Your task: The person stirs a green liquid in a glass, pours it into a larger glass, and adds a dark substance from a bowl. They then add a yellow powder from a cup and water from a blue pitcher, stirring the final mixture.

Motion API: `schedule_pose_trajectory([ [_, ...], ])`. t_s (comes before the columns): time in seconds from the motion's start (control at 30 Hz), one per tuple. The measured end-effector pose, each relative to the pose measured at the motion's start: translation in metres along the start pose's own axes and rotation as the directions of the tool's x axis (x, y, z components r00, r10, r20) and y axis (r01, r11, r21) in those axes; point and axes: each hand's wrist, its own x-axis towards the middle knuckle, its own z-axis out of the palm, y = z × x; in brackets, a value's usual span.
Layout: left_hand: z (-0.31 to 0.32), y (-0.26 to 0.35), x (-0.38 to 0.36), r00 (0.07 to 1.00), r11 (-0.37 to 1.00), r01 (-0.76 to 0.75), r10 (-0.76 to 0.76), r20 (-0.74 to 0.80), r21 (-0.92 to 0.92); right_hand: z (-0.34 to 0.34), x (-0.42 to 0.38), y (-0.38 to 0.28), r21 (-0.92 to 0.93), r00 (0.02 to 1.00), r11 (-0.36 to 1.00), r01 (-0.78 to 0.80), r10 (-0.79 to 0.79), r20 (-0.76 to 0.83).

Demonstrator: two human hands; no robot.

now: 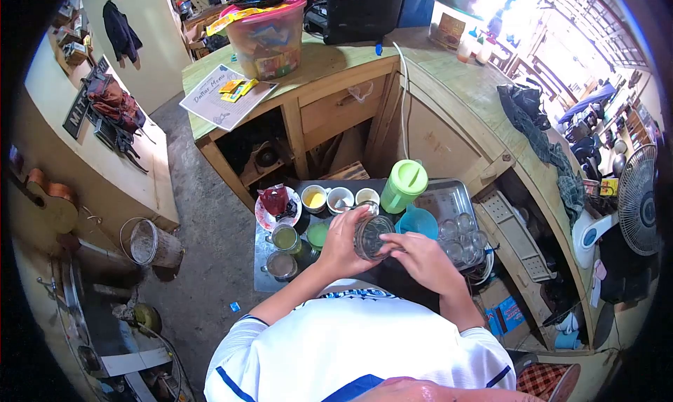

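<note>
My left hand (341, 245) is wrapped round a clear glass (373, 238) in front of my chest. The fingers of my right hand (423, 259) are pressed together at the glass's right side near the rim; whether they grip the rim or something small is hidden. Beyond the hands, a green lidded pitcher (404, 186) stands upright beside a light blue cup (418, 222). Left of it are three white cups, one (314, 198) with yellow contents. Glass mugs with greenish (285, 238) and brownish (281, 265) contents stand at the left, near a plate (259, 216) bearing a dark red packet (277, 201).
A metal tray (449, 192) holds several upturned glasses (464, 242) at the right. Behind stands a wooden counter (336, 77) with a pink tub (266, 41) of packets and a menu sheet (210, 97). A bucket (153, 244) is on the floor at left, a fan (636, 199) at far right.
</note>
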Motion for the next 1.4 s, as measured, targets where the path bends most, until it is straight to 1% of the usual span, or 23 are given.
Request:
schedule_pose_trajectory([
  [0.1,0.002,-0.002,-0.004,0.988,1.000,-0.007,0.008,-0.156,0.004,-0.021,-0.007,0.000,0.403,0.973,0.915,0.000,0.093,-0.212],
  [0.13,0.004,-0.003,-0.004,0.987,1.000,-0.006,0.007,-0.158,0.003,-0.019,-0.008,0.000,0.402,0.973,0.916,0.000,0.092,-0.210],
  [0.2,0.008,-0.009,-0.002,0.949,0.984,-0.161,0.174,-0.264,0.070,-0.006,-0.001,-0.011,0.447,0.967,0.859,-0.251,0.247,0.068],
  [0.27,0.009,-0.011,-0.002,0.935,0.979,-0.182,0.201,-0.291,0.092,0.014,-0.002,-0.004,0.531,0.986,0.835,-0.147,0.168,0.008],
  [0.33,0.010,-0.013,0.000,0.917,0.972,-0.204,0.230,-0.327,0.113,0.001,-0.007,0.002,0.859,0.901,0.445,-0.252,0.432,0.040],
  [0.37,0.010,-0.015,-0.001,0.914,0.974,-0.163,0.210,-0.347,0.160,-0.006,-0.008,0.007,0.850,0.901,0.497,-0.175,0.429,-0.065],
  [0.4,0.010,-0.016,-0.002,0.911,0.972,-0.118,0.188,-0.368,0.205,-0.002,-0.006,0.007,0.849,0.901,0.498,-0.173,0.429,-0.068],
  [0.5,0.012,-0.010,0.001,0.908,0.977,-0.070,0.146,-0.393,0.202,0.021,0.009,-0.015,0.808,0.915,0.489,-0.327,0.379,0.141],
  [0.57,0.005,-0.004,0.003,0.931,0.950,-0.052,0.158,-0.330,0.307,0.021,0.010,-0.015,0.834,0.925,0.479,-0.274,0.369,0.092],
  [0.67,0.005,-0.008,-0.001,0.922,0.973,-0.012,0.099,-0.374,0.230,0.003,0.008,-0.004,0.883,0.900,0.428,-0.192,0.436,-0.016],
  [0.73,0.011,-0.008,-0.001,0.902,0.984,-0.020,0.095,-0.421,0.180,0.010,0.011,-0.008,0.813,0.908,0.550,-0.189,0.413,-0.069],
  [0.8,0.011,-0.005,0.000,0.929,0.973,-0.070,0.144,-0.341,0.219,0.023,0.018,-0.010,0.689,0.950,0.667,-0.282,0.296,0.102],
  [0.87,0.009,-0.005,0.000,0.937,0.967,-0.096,0.168,-0.307,0.236,0.015,0.015,-0.003,0.789,0.952,0.593,-0.158,0.305,-0.038],
  [0.93,0.010,-0.010,-0.003,0.946,0.997,0.025,0.000,-0.323,0.074,0.002,0.008,0.004,0.856,0.890,0.515,-0.050,0.412,-0.195],
  [1.0,0.008,-0.009,-0.002,0.946,0.995,0.049,-0.018,-0.325,0.089,0.006,0.010,0.002,0.845,0.901,0.535,-0.010,0.371,-0.224],
  [1.07,0.006,-0.005,0.001,0.950,0.990,-0.045,0.084,-0.300,0.134,0.012,0.020,-0.006,0.553,0.984,0.824,-0.123,0.172,-0.038],
  [1.1,0.008,-0.006,-0.001,0.956,0.995,-0.030,0.058,-0.288,0.099,0.021,0.022,0.002,0.496,0.986,0.868,0.017,0.069,-0.155],
  [1.13,0.007,-0.008,-0.002,0.955,0.994,-0.034,0.063,-0.289,0.104,0.020,0.020,0.008,0.496,0.985,0.868,0.024,0.064,-0.159],
  [1.2,0.005,-0.008,-0.004,0.971,1.000,0.018,-0.017,-0.240,0.003,0.009,0.013,0.011,0.539,0.923,0.821,0.188,0.040,-0.383],
  [1.27,0.003,-0.006,-0.004,0.976,0.999,0.022,-0.013,-0.220,0.037,0.006,0.017,0.004,0.501,0.919,0.855,0.133,0.083,-0.385],
  [1.33,0.004,-0.004,-0.003,0.969,0.999,-0.016,0.027,-0.247,0.047,0.016,0.029,-0.002,0.074,0.974,0.997,-0.001,0.018,-0.228],
  [1.37,0.005,-0.002,-0.003,0.969,0.999,-0.018,0.029,-0.245,0.048,0.024,0.029,0.002,-0.024,0.963,0.995,0.100,-0.102,-0.250],
  [1.4,0.006,0.001,-0.003,0.969,0.992,0.043,-0.070,-0.238,-0.117,0.019,0.029,-0.001,-0.025,0.962,0.994,0.102,-0.105,-0.253],
])
